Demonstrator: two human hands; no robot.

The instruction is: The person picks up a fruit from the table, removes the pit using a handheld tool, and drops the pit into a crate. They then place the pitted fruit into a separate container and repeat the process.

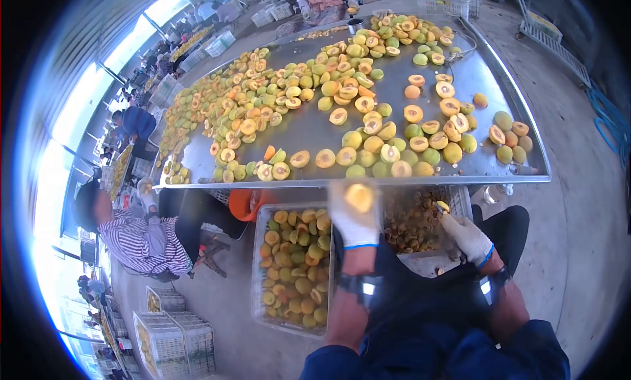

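Note:
My left hand (353,217), in a white glove with a blue cuff, holds a halved apricot (359,198) with its orange cut face up, just below the front edge of the metal table (296,183). My right hand (465,237), also gloved, is closed round a small tool with a yellow part (442,206), over a crate of brown pits (411,225). Left of my left hand stands a white crate (257,275) full of halved fruit (299,261). Whole and halved apricots (394,150) lie near the table's front edge.
A big pile of cut fruit (250,117) covers the table's left and back. A co-worker in stripes (141,242) sits at the left near an orange bucket (246,204). Another person (322,2) is across the table. White crates (174,340) stand at lower left.

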